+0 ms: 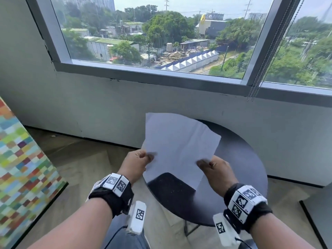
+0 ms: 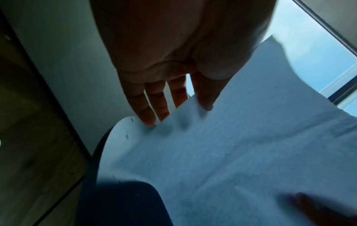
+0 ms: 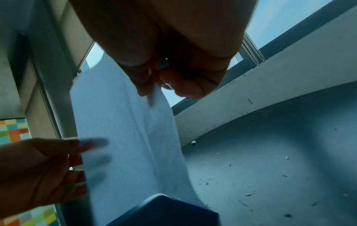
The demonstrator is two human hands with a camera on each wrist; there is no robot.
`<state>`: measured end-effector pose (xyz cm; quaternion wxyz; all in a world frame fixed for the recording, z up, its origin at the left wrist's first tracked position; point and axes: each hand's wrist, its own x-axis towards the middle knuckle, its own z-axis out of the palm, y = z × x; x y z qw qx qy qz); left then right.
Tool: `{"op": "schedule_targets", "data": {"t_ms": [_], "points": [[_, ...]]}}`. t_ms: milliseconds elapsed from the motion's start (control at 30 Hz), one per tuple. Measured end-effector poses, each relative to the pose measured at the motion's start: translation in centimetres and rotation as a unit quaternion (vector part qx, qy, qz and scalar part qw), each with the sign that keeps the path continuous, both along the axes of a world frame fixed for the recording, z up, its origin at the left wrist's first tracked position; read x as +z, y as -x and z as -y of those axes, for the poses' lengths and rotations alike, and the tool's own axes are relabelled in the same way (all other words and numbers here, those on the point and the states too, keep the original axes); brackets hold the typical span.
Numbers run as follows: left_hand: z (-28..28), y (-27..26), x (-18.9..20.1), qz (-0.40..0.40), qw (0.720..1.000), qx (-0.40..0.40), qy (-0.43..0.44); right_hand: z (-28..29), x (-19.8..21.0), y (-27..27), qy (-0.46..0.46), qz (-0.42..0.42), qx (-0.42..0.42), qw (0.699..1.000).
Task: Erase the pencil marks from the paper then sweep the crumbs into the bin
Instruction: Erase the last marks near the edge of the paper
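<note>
A white sheet of paper [image 1: 179, 146] hangs curved in the air over the round dark table [image 1: 242, 177]. My left hand [image 1: 149, 157] pinches its left edge and my right hand [image 1: 203, 163] pinches its right edge. The sheet's lower end dips at a dark bin [image 1: 170, 193] standing on the near part of the table. In the left wrist view my fingers [image 2: 152, 110] lie behind the paper [image 2: 231, 160], above the bin [image 2: 125, 203]. The right wrist view shows my right hand [image 3: 152, 91] pinching the paper [image 3: 125, 137], and eraser crumbs [image 3: 249, 195] scattered on the table.
A grey wall and a big window stand just behind the table, with a bead cord [image 1: 255, 87] hanging at the right. A block with a colourful patchwork cover [image 1: 23, 168] stands on the wooden floor at the left. A grey edge [image 1: 319, 203] is at the right.
</note>
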<state>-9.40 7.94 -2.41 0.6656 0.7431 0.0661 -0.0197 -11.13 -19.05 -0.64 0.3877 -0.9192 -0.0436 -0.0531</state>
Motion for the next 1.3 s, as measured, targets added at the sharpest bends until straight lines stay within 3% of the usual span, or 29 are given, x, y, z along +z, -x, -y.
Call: {"op": "schedule_targets", "data": {"t_ms": [133,300,400,500,633,700,767,833,900,1000,1133,1300], "points": [[-0.8,-0.8,0.2,0.025,0.999,0.012,-0.023,0.3,0.1,-0.5,-0.027,0.028,-0.028,0.999],[-0.5,-2.7,-0.3,-0.056,0.984,-0.05,-0.162,1.1,0.6,-1.5,0.003,-0.071,-0.03,0.997],[0.8,-4.7,1.2,-0.057,0.977,-0.089,-0.185,3.1,1.7,-4.1,-0.027,-0.091,-0.067,0.993],[3.1,-6.4,2.2,-0.076,0.962,-0.134,-0.225,5.9,1.8,-7.1,0.011,-0.176,-0.076,0.981],[7.6,-7.4,2.0,-0.16,0.924,-0.23,-0.261,10.0,-0.3,-9.4,0.026,-0.32,-0.094,0.942],[9.7,-7.7,1.3,-0.128,0.894,-0.257,-0.344,11.4,-1.6,-9.8,0.077,-0.344,-0.098,0.931],[10.8,-8.1,0.1,-0.057,0.84,-0.271,-0.466,12.4,-2.8,-10.0,0.184,-0.341,-0.093,0.917],[11.5,-8.5,-1.2,-0.033,0.799,-0.288,-0.526,13.4,-3.8,-10.4,0.259,-0.313,-0.106,0.908],[11.9,-9.0,-2.4,-0.025,0.757,-0.32,-0.569,14.4,-4.4,-11.1,0.261,-0.271,-0.138,0.916],[12.4,-9.3,-3.3,-0.018,0.702,-0.358,-0.615,15.0,-4.2,-12.1,0.188,-0.209,-0.155,0.947],[13.2,-8.9,-4.8,-0.006,0.68,-0.35,-0.644,13.3,-4.1,-12.7,0.043,-0.175,-0.085,0.98],[13.5,-9.3,-6.0,0.019,0.671,-0.355,-0.651,9.7,-3.5,-13.3,0.041,-0.169,0.026,0.984]]}}
